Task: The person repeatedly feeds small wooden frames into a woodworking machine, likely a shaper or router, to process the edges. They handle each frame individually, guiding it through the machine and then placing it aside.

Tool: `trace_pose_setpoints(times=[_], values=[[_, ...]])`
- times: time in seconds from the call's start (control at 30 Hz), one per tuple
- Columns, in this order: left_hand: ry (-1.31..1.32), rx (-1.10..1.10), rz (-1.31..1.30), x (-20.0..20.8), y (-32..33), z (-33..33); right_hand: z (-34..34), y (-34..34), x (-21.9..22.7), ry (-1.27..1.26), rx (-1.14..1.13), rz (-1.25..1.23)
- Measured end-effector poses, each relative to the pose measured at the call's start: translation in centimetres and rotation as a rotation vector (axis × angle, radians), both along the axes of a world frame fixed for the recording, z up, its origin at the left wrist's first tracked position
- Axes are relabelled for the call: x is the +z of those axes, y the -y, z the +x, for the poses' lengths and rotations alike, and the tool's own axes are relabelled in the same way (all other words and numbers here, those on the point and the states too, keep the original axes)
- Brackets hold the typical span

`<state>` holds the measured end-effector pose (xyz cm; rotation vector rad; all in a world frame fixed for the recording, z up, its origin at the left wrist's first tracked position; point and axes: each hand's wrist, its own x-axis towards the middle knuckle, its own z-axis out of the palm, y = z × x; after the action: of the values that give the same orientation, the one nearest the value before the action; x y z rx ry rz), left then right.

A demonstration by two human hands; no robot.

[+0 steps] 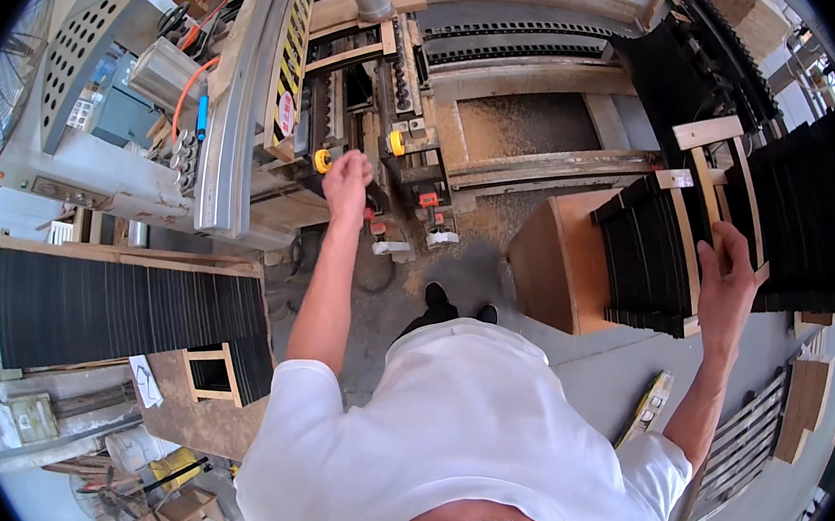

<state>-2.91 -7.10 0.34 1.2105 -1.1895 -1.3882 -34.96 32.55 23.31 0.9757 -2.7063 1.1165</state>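
Observation:
My right hand (727, 280) pinches the near end of a pale wooden frame (708, 138), which tilts over a stack of black-faced panels (644, 252) on the right. The frame has long thin rails and a wider cross piece at its far end. My left hand (347, 183) is closed, fingers curled, over the front of the machine. It is beside a yellow knob (323, 160); whether it touches the knob or holds something small is hidden. A second yellow knob (396, 143) sits a little farther right. Another pale wooden frame (347, 56) lies across the machine's rails behind my left hand.
A brown wooden box (563, 264) stands beside the black stack. At left, a long row of black-faced frames (121, 312) rests on a brown board (192, 415). Sawdust covers the machine bed (516, 129). A yellow level-like bar (646, 408) lies on the floor, near a slatted rack (736, 452).

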Motion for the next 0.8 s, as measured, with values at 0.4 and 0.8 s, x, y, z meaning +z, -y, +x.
trace_pose_setpoints(times=[0.4, 0.8], values=[[-0.337, 0.032, 0.332, -1.0, 21.1, -7.5, 3.7, 12.5, 2.2, -0.061, 0.319, 0.032], [-0.537, 0.082, 0.455, -1.7, 26.8, -9.8, 4.5, 26.6, 0.3, -0.126, 0.556, 0.296]])
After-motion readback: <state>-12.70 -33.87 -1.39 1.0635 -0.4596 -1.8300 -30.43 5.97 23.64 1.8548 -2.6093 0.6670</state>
